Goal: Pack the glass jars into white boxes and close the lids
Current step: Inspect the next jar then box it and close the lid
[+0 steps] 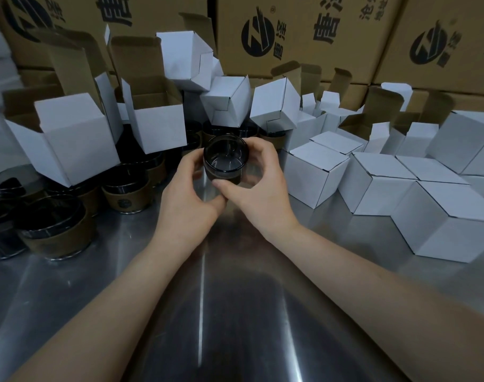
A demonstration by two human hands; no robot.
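Observation:
A dark smoked-glass jar (225,157) with a brown band is held above the steel table at centre, its mouth tilted toward me. My left hand (187,194) grips it from the left and below. My right hand (258,186) wraps its right side, thumb under the base. Several more banded jars (125,195) stand on the table at left. Open white boxes (158,125) with raised lids sit behind them, one large open box (75,142) resting on the jars at left. Closed white boxes (378,183) lie at right.
The shiny steel table (202,299) stretches toward me with bare surface between my forearms. Large brown shipping cartons (290,37) with black print form a wall at the back. More folded white boxes (276,106) are piled at the rear centre and right.

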